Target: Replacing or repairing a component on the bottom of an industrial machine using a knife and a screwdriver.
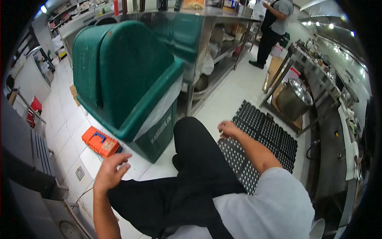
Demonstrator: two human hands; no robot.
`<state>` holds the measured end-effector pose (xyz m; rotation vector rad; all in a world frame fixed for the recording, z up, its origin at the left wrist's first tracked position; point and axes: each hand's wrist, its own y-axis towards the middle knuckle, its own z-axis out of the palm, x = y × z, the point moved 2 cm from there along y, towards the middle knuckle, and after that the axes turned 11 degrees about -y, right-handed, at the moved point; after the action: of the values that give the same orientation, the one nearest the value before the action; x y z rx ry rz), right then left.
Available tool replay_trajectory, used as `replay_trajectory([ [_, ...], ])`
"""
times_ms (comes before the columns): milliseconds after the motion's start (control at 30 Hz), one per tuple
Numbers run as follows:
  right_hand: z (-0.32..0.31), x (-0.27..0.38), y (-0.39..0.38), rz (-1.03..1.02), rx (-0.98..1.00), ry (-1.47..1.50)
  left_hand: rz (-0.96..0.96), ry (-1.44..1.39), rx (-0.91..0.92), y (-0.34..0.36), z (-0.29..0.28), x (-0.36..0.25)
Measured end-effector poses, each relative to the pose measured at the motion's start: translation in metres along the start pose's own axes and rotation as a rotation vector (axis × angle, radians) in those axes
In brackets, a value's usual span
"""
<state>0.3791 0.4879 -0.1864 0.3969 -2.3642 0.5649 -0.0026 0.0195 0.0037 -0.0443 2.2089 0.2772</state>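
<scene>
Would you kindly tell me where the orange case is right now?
In the head view, the orange case lies left of centre on the white tiled floor, beside the green bin and just beyond the left hand.

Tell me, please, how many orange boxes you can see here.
1: the orange box lies on the floor, beside the large green bin and beyond the person's left hand. Others could be hidden behind the bin.

Wearer's clothing: light grey shirt (278, 199), its short right sleeve (278, 181) loose-cut; black strap (220, 225) across the shirt front; plain black cloth (159, 201) over lap and legs. Forearms bare.
</scene>
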Motion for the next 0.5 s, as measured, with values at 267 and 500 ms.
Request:
replay_trajectory([
  [267,-0.127,0.174,0.06,-0.27,-0.199,0.48,0.14,0.003,0.244,0.126,0.063,-0.083],
  [500,-0.144,0.198,0.118,-0.351,-0.045,0.597,0.271,0.097,0.205,0.289,0.136,-0.134],
])
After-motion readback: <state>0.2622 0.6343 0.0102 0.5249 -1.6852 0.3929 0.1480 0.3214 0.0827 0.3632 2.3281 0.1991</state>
